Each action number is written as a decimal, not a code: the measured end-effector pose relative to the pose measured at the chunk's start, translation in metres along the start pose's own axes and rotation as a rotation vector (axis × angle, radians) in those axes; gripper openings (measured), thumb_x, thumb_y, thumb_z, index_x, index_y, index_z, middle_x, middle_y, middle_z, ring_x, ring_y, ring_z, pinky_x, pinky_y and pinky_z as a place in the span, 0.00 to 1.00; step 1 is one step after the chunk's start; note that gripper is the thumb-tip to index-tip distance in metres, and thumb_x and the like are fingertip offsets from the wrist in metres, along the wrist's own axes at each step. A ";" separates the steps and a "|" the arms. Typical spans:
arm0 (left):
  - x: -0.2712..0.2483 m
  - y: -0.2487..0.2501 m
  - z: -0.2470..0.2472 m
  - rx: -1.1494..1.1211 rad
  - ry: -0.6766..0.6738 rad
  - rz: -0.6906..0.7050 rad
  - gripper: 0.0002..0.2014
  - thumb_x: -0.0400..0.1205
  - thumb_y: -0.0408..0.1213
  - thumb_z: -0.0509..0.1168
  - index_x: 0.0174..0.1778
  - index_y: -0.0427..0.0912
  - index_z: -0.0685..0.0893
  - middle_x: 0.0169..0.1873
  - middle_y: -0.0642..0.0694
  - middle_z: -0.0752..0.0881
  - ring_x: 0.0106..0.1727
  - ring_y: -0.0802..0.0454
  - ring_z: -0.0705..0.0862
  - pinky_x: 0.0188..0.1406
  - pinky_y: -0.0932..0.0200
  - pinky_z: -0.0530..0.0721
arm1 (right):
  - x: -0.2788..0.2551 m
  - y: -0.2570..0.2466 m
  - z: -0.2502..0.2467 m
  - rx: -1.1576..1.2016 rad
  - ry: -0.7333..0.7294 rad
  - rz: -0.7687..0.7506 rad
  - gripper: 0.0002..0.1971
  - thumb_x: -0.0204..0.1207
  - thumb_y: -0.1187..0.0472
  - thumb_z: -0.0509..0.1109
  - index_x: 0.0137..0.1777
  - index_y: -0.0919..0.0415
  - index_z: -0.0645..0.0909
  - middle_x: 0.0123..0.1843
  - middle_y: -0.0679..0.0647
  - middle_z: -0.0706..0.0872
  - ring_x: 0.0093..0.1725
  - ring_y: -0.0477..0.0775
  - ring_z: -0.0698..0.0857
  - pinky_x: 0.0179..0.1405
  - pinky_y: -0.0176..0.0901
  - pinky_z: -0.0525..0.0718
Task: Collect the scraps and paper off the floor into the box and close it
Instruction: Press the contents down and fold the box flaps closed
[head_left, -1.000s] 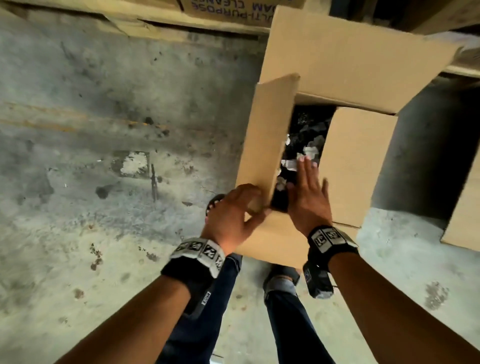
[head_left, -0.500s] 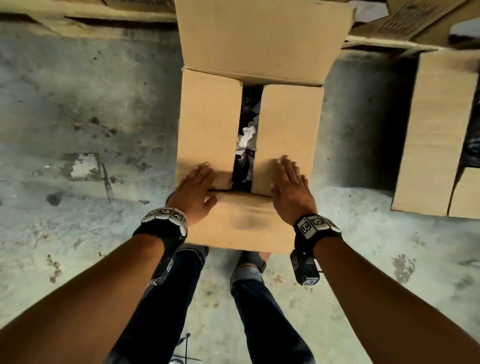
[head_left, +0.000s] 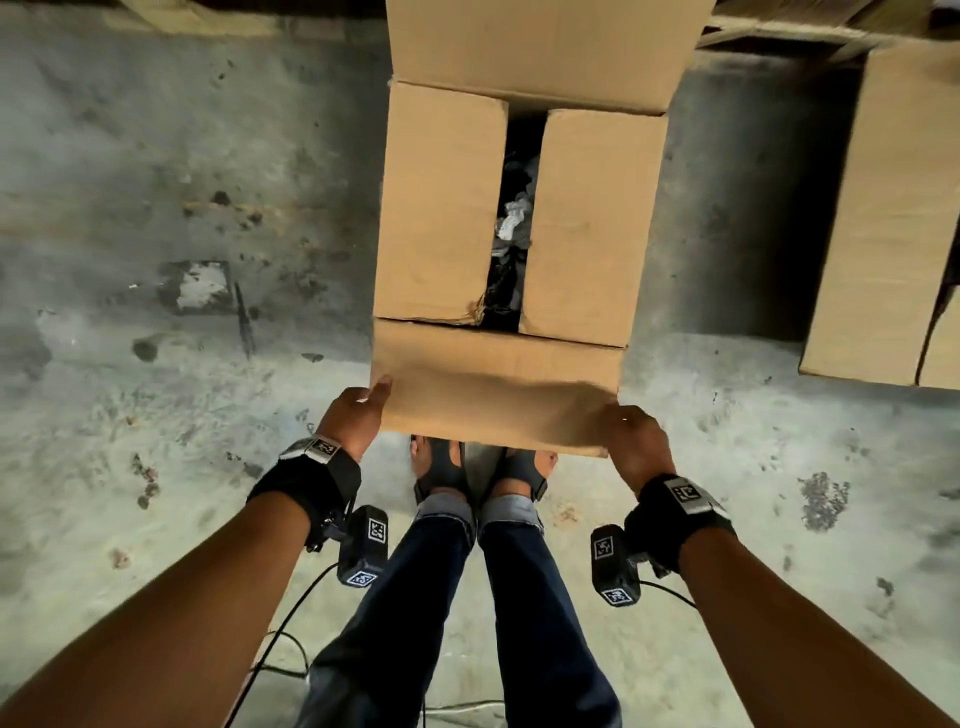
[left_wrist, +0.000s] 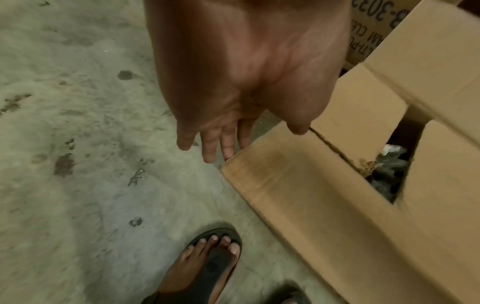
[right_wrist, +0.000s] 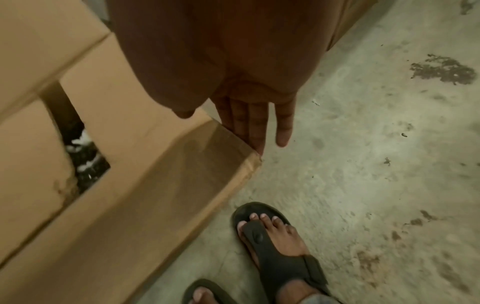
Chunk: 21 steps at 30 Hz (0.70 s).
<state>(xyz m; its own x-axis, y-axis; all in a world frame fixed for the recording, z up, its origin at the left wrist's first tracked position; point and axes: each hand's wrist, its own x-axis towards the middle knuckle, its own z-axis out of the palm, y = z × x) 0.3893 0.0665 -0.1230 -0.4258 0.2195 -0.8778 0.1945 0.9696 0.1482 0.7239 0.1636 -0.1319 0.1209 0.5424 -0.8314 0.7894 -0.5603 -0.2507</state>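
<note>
Stained grey concrete floor (head_left: 156, 208) under box (head_left: 441, 208), more cartons (head_left: 883, 208) beside.

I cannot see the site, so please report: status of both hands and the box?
Left hand and right hand: each holds a corner of the near flap. Brown cardboard box: side flaps folded, gap open. Nothing in the way.

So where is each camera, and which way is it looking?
Head: on the head, facing down at the box, both hands, legs and sandals.
Left wrist: along the left hand at the near flap corner; one sandal.
Right wrist: along the right hand at the flap's other corner; sandals.
All share that flap.
</note>
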 end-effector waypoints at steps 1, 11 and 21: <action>-0.005 -0.001 -0.005 -0.014 0.050 0.007 0.31 0.87 0.60 0.51 0.65 0.36 0.83 0.63 0.34 0.85 0.60 0.37 0.83 0.54 0.54 0.74 | -0.007 0.001 -0.005 0.084 0.047 -0.007 0.33 0.84 0.33 0.53 0.61 0.62 0.86 0.63 0.66 0.89 0.60 0.68 0.86 0.60 0.57 0.83; -0.011 0.061 -0.015 -0.135 0.148 0.546 0.26 0.88 0.56 0.47 0.80 0.52 0.71 0.82 0.47 0.69 0.82 0.50 0.67 0.83 0.51 0.62 | -0.012 -0.046 -0.037 0.350 0.032 -0.380 0.31 0.84 0.31 0.52 0.82 0.42 0.71 0.81 0.43 0.74 0.77 0.49 0.76 0.74 0.51 0.76; 0.052 0.100 0.015 0.673 -0.060 0.588 0.33 0.88 0.56 0.46 0.87 0.47 0.46 0.87 0.48 0.40 0.88 0.40 0.42 0.84 0.37 0.55 | 0.046 -0.080 -0.012 -0.495 -0.079 -0.361 0.32 0.90 0.49 0.53 0.90 0.46 0.44 0.91 0.44 0.40 0.89 0.56 0.55 0.86 0.63 0.55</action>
<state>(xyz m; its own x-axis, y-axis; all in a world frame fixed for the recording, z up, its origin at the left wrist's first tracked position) 0.3993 0.1731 -0.1609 -0.0505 0.6365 -0.7696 0.8519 0.4297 0.2995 0.6737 0.2415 -0.1442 -0.2363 0.5847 -0.7761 0.9601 0.0176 -0.2791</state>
